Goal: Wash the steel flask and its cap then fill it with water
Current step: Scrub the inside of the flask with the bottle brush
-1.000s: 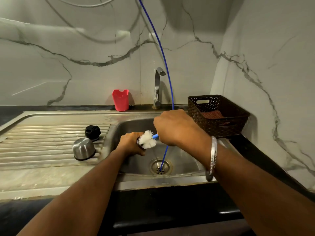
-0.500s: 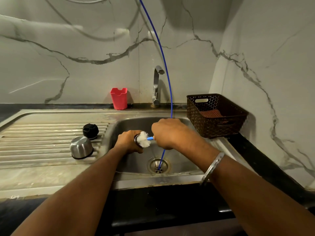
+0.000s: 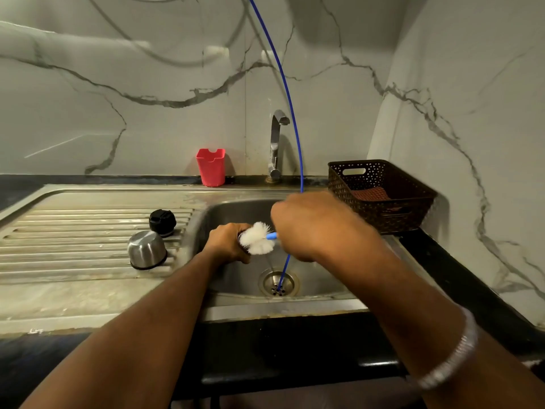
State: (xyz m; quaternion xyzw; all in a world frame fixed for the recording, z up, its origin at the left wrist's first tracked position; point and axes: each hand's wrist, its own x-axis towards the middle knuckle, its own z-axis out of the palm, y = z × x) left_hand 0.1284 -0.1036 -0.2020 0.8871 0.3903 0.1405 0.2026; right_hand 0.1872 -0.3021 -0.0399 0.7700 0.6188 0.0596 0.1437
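Fingers of the left hand [image 3: 227, 243] curl round the steel flask [image 3: 241, 242], which lies almost hidden inside that grip over the left part of the sink basin [image 3: 236, 214], its mouth turned toward the right. Only a dark sliver of the flask's rim shows beside the knuckles. At that mouth sits the white bristle head of a bottle brush [image 3: 257, 238], its short blue neck running right into the right hand [image 3: 309, 225], whose fingers are closed round the handle; the handle itself is covered by the fist. On the right forearm hangs a silver bangle [image 3: 451, 361]. On the ribbed draining board [image 3: 73, 231] to the left stand 2 parts of the flask's top: a steel cup cap [image 3: 147, 249] set mouth down, and just behind it a black stopper [image 3: 162, 222], the 2 close together but whether touching I cannot tell. A thin blue hose [image 3: 290, 107] drops from above, passes behind the right hand and ends in the drain [image 3: 277, 283]. Against the marble wall stand a red holder [image 3: 211, 167] and a steel tap [image 3: 276, 143], with a brown basket [image 3: 380, 196] on the dark counter to the right of the basin.
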